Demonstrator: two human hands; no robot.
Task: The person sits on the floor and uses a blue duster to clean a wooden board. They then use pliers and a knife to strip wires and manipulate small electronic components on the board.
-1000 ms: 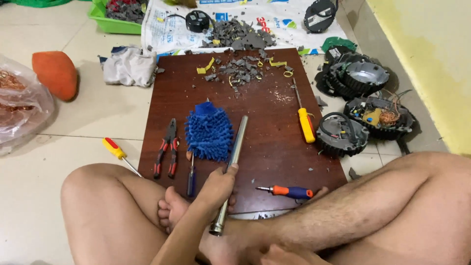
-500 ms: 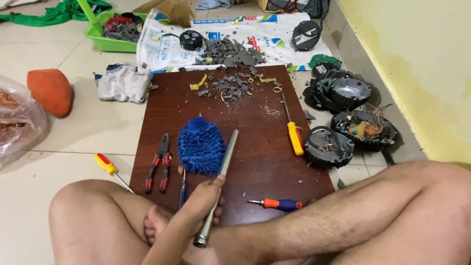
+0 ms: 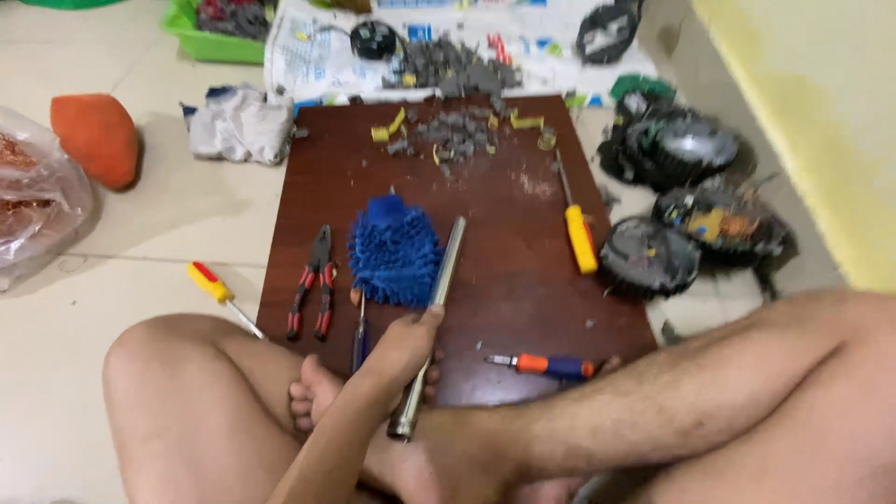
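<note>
Pliers [image 3: 312,282] left of mitt [image 3: 394,254] on board [image 3: 523,271]

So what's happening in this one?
A person sits cross-legged on a tiled floor at a dark wooden board. One hand, apparently the left, grips a metal rod lying slantwise over the board's near edge. The other hand is out of view. On the board lie a blue fluffy mitt, red-handled pliers, two screwdrivers and a pile of grey scraps.

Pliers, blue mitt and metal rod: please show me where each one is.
pliers [image 3: 313,285], head view, on the red handles.
blue mitt [image 3: 394,254], head view, on its shaggy middle.
metal rod [image 3: 446,266], head view, on the bare upper shaft.
</note>
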